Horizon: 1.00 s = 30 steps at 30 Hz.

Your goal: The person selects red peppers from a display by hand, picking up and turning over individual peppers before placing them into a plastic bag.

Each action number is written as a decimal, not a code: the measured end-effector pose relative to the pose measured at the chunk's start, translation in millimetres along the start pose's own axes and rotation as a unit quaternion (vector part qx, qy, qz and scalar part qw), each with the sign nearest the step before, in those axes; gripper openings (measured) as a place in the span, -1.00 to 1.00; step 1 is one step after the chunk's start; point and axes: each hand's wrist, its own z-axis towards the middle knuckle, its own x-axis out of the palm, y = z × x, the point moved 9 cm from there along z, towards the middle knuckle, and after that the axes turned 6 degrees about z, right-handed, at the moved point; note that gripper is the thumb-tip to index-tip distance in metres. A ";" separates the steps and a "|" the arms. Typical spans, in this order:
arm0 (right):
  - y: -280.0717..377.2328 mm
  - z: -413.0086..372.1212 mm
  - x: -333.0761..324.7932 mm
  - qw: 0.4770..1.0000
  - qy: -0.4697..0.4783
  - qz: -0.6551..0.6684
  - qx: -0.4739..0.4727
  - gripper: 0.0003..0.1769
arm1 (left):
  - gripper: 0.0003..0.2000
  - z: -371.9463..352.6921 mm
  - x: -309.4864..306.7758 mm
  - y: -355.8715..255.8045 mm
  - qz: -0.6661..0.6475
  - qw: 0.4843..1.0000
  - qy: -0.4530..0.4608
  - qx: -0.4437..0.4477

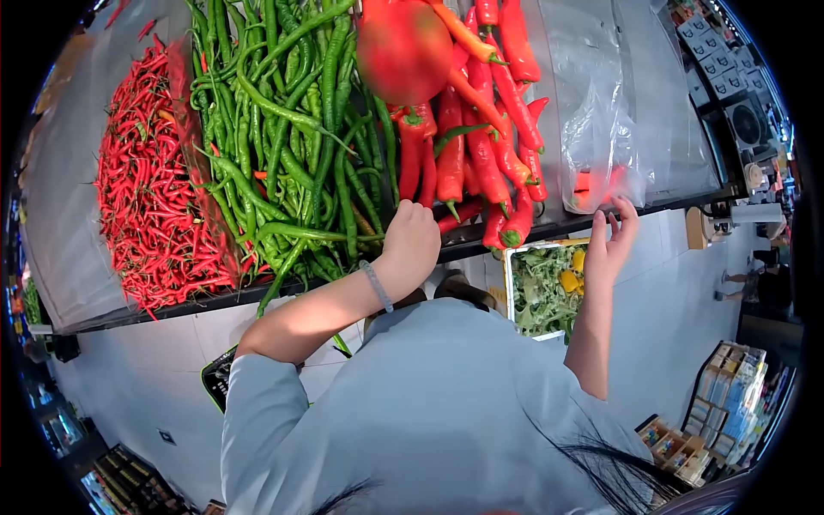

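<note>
Large red peppers [468, 146] lie in a pile at the middle of the display table. Just at the pile's lower left, by the table's front edge, is my left hand [412, 240], its fingers curled; what they hold, if anything, is hidden. A clear plastic bag [601, 159] with some red pieces in it lies right of the pile. At the bag's lower edge is my right hand [615, 236], thumb and fingers raised and apart. Long green peppers [283, 129] are heaped left of the red ones.
Small red chilies [159, 189] fill the table's left part, behind a clear divider. Below the front edge [558, 230] stands a white crate [510, 292] with leafy greens and yellow pieces. A black basket [216, 378] is on the floor at the left. Shelves [730, 399] stand lower right.
</note>
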 end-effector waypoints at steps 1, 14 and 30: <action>0.6 0.7 2.3 1.000 0.013 0.015 0.010 -0.69 | -0.80 0.4 -12.6 4.5 -0.025 0.999 -0.029 -0.013; 29.4 -27.1 97.1 0.903 0.412 -0.022 -0.122 -0.50 | -0.78 -102.3 -190.8 157.1 -0.494 0.869 -0.017 -0.015; -4.6 49.9 81.5 0.780 0.160 0.512 0.322 -0.60 | -0.55 11.4 -148.4 203.7 -0.705 0.618 -0.319 -0.138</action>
